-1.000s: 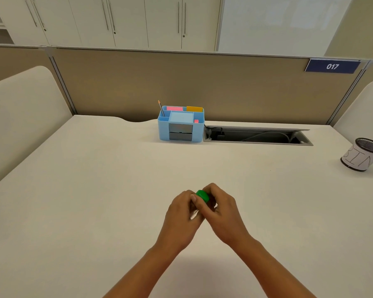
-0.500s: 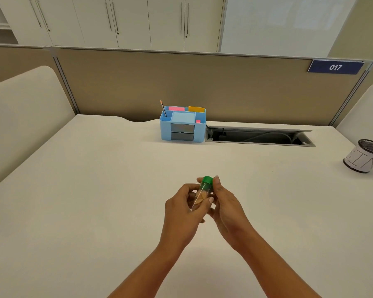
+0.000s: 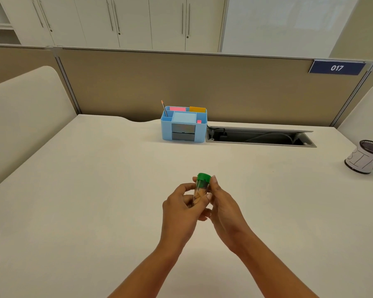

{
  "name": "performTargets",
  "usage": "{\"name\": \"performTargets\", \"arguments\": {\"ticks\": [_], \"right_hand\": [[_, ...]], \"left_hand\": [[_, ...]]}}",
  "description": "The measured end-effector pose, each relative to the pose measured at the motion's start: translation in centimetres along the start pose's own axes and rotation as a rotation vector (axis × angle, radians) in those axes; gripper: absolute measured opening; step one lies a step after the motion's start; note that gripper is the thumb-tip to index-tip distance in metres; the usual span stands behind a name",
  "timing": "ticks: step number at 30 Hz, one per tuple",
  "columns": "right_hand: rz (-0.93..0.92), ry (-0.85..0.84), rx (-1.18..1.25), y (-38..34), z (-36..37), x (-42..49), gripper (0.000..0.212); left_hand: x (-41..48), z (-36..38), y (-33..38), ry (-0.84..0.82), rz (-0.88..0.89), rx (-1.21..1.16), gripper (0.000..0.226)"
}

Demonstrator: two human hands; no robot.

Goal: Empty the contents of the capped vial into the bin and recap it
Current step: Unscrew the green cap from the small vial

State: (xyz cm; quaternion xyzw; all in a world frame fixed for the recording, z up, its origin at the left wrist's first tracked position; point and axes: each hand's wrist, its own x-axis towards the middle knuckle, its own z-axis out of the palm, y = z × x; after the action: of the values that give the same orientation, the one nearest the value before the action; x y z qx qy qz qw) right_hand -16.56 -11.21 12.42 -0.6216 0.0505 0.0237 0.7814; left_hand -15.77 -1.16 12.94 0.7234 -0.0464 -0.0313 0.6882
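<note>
The left hand (image 3: 181,208) grips the vial (image 3: 200,189) at lower centre, the right hand (image 3: 221,203) apparently pinching its green cap (image 3: 203,177); uncapping here, far from the bin (image 3: 366,158) at right, risks spilling onto the surface (image 3: 95,190).

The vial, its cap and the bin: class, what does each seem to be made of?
Vial: clear plastic or glass; brownish contents show through. Green cap: opaque, probably plastic. Bin: dark mesh rim, likely metal, wrapped in matte white paper with handwritten letters.

vial (image 3: 200,189): clear, green cap on, near upright | bin (image 3: 364,157): far right
</note>
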Motion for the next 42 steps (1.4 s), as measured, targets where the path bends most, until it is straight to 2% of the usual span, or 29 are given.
{"name": "performTargets", "arguments": {"ticks": [7,13,17,19,22,27,30,34,42], "right_hand": [[-0.047,0.025,-0.012,0.0,0.0,0.3,0.045],[-0.102,0.069,-0.203,-1.3,-1.2,0.7,0.018],[-0.092,-0.046,-0.251,-2.4,-2.2,0.9,0.016],[-0.078,-0.044,-0.263,-2.7,-2.4,1.0,0.017],[-0.068,0.004,-0.331,-2.7,-2.2,1.0,0.018],[-0.048,0.022,-0.385,-2.5,-1.5,0.8,0.021],[-0.058,0.005,-0.460,-2.5,-1.1,0.5,0.020],[-0.101,0.015,-0.554,-2.2,-0.6,0.1,0.023],[-0.192,0.036,-0.516,-2.1,0.1,-0.5,0.025]], "left_hand": [[0.2,-0.1,-0.2,-0.095,-0.020,-0.015,0.016],[0.9,-0.8,-0.2,-0.136,-0.018,0.020,0.015],[1.9,-1.8,0.0,-0.182,-0.027,0.052,0.010],[2.2,-2.1,0.1,-0.179,0.037,0.191,0.014],[2.6,-2.3,-0.1,-0.149,0.244,0.573,0.032],[3.4,-2.4,0.2,-0.166,0.364,0.919,0.010],[3.9,-3.0,0.4,-0.198,0.366,1.092,0.013],[4.2,-3.4,0.5,-0.220,0.379,1.231,0.018],[4.2,-3.9,0.5,-0.208,0.411,1.277,0.021]]}}
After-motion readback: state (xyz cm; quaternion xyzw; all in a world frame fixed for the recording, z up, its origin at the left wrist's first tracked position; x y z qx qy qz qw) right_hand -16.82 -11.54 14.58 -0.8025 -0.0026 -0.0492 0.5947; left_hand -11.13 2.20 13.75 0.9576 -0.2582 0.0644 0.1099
